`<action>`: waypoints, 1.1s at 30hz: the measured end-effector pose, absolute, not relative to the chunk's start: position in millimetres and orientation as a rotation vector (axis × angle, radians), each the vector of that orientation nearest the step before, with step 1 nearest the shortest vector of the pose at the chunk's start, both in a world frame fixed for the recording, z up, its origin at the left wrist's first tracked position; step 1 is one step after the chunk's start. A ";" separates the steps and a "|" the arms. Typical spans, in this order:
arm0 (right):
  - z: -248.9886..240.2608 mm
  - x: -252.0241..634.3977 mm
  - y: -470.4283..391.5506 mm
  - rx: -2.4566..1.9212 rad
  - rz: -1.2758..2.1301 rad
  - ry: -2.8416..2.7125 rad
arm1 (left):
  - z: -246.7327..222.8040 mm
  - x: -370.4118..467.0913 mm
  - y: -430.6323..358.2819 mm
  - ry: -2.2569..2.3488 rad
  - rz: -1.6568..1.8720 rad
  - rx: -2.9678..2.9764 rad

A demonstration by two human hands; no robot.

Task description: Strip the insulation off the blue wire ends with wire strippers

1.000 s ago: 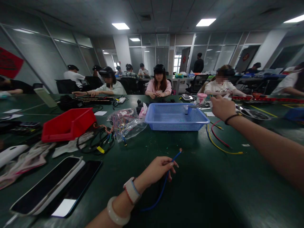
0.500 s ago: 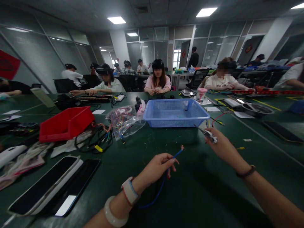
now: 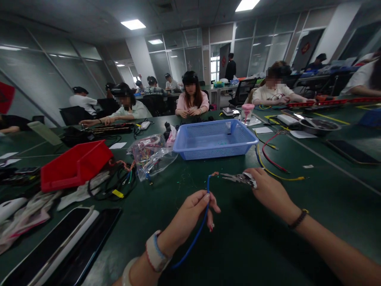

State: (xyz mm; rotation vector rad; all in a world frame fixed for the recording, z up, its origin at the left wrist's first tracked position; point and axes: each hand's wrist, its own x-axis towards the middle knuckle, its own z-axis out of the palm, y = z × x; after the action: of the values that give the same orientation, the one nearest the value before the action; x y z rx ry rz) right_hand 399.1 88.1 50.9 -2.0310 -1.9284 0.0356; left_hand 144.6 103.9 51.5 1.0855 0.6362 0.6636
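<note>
My left hand [image 3: 198, 208] pinches a blue wire [image 3: 195, 238] between thumb and index finger, the other fingers loose. The wire's upper end stands above the fingers and bends right, showing bare copper strands [image 3: 214, 174]. Its lower part curves down toward the table behind my wrist. My right hand [image 3: 264, 188] is closed around silver pliers [image 3: 238, 178]. Their narrow jaws point left, close to the copper strands and slightly apart from them. The handles are mostly hidden in my palm.
Beyond my hands stands a blue plastic basket [image 3: 217, 154]. A clear bag of wires [image 3: 151, 155] and a red bin [image 3: 77, 165] lie left. Phones [image 3: 89, 242] rest at the near left. Red, yellow and blue wires [image 3: 276, 171] lie right. Several people sit across the table.
My right hand has brought the pliers left and down toward the wire's stripped end. My left hand has turned the wire more upright. The view has shifted slightly.
</note>
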 end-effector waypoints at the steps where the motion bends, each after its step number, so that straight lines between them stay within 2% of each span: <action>1: 50.6 396.1 86.9 -2.021 0.046 -1.935 | 52.2 144.9 102.5 0.622 0.643 1.074; 15: 54.7 373.0 75.2 -1.822 0.340 -1.928 | 49.1 143.9 99.4 0.502 0.488 1.013; 24: 57.0 365.9 71.5 -1.831 0.386 -1.939 | 47.6 145.9 96.6 0.450 0.486 1.029; 33: 68.5 364.0 67.6 -1.880 0.448 -1.982 | 69.9 133.8 100.8 0.636 0.412 1.305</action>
State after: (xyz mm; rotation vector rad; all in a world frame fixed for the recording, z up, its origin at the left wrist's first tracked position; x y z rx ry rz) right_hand 364.0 67.6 68.5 -1.8796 -1.9820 0.4478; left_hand 133.8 100.8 69.9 1.3048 0.6358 0.4121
